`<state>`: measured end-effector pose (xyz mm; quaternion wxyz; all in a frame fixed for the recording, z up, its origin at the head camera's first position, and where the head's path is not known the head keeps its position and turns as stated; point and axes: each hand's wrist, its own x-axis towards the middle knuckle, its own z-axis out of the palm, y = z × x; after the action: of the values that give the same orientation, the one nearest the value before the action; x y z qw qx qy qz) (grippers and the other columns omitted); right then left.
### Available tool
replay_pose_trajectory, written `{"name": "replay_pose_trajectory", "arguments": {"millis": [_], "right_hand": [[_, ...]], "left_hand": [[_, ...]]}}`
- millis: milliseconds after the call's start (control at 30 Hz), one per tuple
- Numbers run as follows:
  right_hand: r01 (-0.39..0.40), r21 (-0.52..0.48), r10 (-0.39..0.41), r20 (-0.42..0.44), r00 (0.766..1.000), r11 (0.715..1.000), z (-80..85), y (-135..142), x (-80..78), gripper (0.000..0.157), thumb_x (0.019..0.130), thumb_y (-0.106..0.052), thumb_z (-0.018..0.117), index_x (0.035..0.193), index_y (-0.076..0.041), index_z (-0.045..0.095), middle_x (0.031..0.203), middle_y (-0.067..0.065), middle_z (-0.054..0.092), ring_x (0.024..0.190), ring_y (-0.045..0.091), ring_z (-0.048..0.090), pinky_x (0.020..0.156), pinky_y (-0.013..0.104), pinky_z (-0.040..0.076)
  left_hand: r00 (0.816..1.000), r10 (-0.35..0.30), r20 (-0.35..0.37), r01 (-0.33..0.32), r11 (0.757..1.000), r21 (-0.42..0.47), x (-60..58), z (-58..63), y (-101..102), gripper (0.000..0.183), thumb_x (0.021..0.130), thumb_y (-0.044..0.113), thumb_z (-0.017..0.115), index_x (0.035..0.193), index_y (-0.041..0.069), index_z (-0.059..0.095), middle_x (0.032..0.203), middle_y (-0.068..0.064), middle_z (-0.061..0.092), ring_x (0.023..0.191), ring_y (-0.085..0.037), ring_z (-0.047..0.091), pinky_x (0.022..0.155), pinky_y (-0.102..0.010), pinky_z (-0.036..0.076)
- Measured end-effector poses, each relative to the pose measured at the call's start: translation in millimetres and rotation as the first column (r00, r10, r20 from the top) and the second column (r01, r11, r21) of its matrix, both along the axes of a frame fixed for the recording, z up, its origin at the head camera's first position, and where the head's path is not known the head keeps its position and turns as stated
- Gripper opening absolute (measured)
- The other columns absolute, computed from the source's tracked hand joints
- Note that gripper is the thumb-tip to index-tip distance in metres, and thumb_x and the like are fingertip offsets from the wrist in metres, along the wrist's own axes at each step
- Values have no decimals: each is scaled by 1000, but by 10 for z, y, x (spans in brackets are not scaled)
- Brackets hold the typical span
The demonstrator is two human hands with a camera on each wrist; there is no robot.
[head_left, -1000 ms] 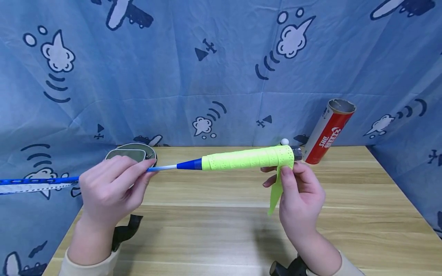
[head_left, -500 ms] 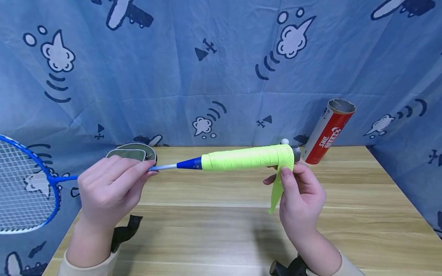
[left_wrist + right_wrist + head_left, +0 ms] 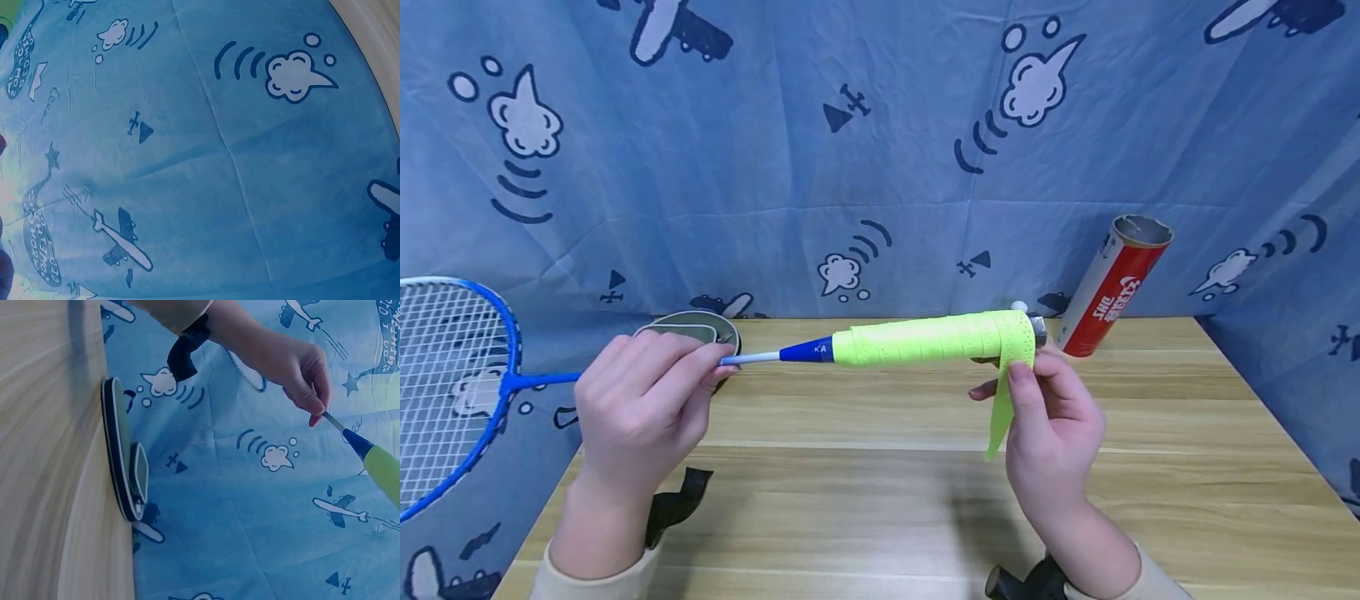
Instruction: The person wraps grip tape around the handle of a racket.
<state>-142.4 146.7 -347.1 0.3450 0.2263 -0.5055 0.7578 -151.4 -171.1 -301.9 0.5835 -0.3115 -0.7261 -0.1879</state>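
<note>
A blue badminton racket (image 3: 807,350) is held level above the table, its strung head (image 3: 452,375) at the far left in the head view. My left hand (image 3: 643,396) pinches the shaft between thumb and fingers. Bright yellow-green grip tape (image 3: 917,340) wraps the handle in overlapping turns almost to the dark butt end (image 3: 1040,331). Below it, my right hand (image 3: 1056,417) pinches the tape's loose tail, which hangs past the thumb. The right wrist view shows the left hand (image 3: 306,378) on the shaft and part of the wrapped handle (image 3: 384,472). Mostly curtain fills the left wrist view.
A red and white shuttlecock tube (image 3: 1112,287) stands tilted at the back right of the wooden table (image 3: 865,500). At the back left lies a flat green oval case (image 3: 119,450), partly behind the left hand in the head view. A blue patterned curtain (image 3: 880,150) hangs behind.
The racket has turned about its shaft, so its head went from edge-on to showing its strings. It has shifted slightly left. Both hands keep their places and holds.
</note>
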Motion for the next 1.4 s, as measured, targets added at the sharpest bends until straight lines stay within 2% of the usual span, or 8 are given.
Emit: {"name": "replay_pose_trajectory", "arguments": {"millis": [200, 400, 567, 733, 900, 1067, 1167, 1400], "right_hand": [[26, 24, -26, 27, 999, 999, -9, 3, 14, 11, 99, 16, 49, 89, 20, 53, 104, 18, 68, 72, 22, 69, 62, 27, 60], [-1, 22, 0, 24, 1000, 1000, -8, 4, 8, 13, 99, 16, 49, 87, 20, 51, 104, 21, 69, 80, 27, 72, 59, 27, 58], [-36, -12, 36, 6, 999, 999, -1, 8, -3, 12, 98, 17, 48, 88, 18, 55, 91, 19, 70, 73, 25, 71, 57, 26, 58], [-28, -29, 28, 5, 1000, 999, 22, 15, -4, 13, 99, 16, 48, 90, 18, 57, 76, 15, 70, 64, 20, 68, 55, 25, 58], [-34, -31, 34, 13, 999, 999, 30, 3, 8, 14, 99, 16, 47, 89, 18, 57, 76, 16, 70, 64, 20, 69, 55, 25, 58], [-38, -19, 38, 19, 999, 999, 21, -12, 16, 14, 99, 16, 48, 87, 17, 56, 78, 15, 70, 64, 20, 68, 55, 26, 57], [-17, -7, 17, 19, 1000, 1000, 17, -11, 17, 12, 98, 17, 49, 88, 18, 56, 85, 17, 71, 70, 22, 70, 56, 26, 58], [30, 0, -30, 29, 999, 1000, 21, 2, 3, 11, 97, 17, 51, 91, 21, 59, 95, 19, 67, 83, 26, 71, 58, 29, 60]], "left_hand": [[998, -57, 40, 59, 997, -41, 6, -6, -32, 39, 102, 30, 66, 79, 2, 79, 63, -7, 63, 44, -21, 45, 40, -33, 36], [996, -88, 18, 88, 996, -25, -5, -20, -35, 33, 101, 25, 68, 79, 4, 80, 60, -5, 61, 43, -20, 42, 40, -32, 33], [998, -58, 18, 59, 998, -24, 0, -5, -25, 37, 103, 27, 66, 79, 3, 79, 61, -6, 64, 45, -23, 46, 42, -35, 36], [998, -58, 22, 58, 998, -14, 2, -6, -27, 37, 103, 26, 65, 79, 2, 79, 61, -6, 64, 44, -22, 44, 40, -34, 34], [998, -61, 29, 62, 998, -23, 1, -7, -31, 35, 102, 24, 65, 78, 2, 78, 59, -5, 61, 43, -21, 40, 39, -31, 31], [998, -55, 32, 56, 998, -24, 9, -5, -33, 37, 103, 27, 65, 78, 2, 78, 60, -5, 63, 43, -21, 45, 39, -31, 33], [999, -52, 16, 52, 999, -10, 7, -7, -26, 37, 102, 29, 67, 79, 3, 79, 62, -6, 66, 45, -23, 50, 41, -35, 37], [1000, 21, 14, -21, 1000, 3, 16, -6, -27, 35, 102, 31, 67, 87, 3, 82, 69, -12, 71, 58, -33, 58, 49, -45, 38]]}}
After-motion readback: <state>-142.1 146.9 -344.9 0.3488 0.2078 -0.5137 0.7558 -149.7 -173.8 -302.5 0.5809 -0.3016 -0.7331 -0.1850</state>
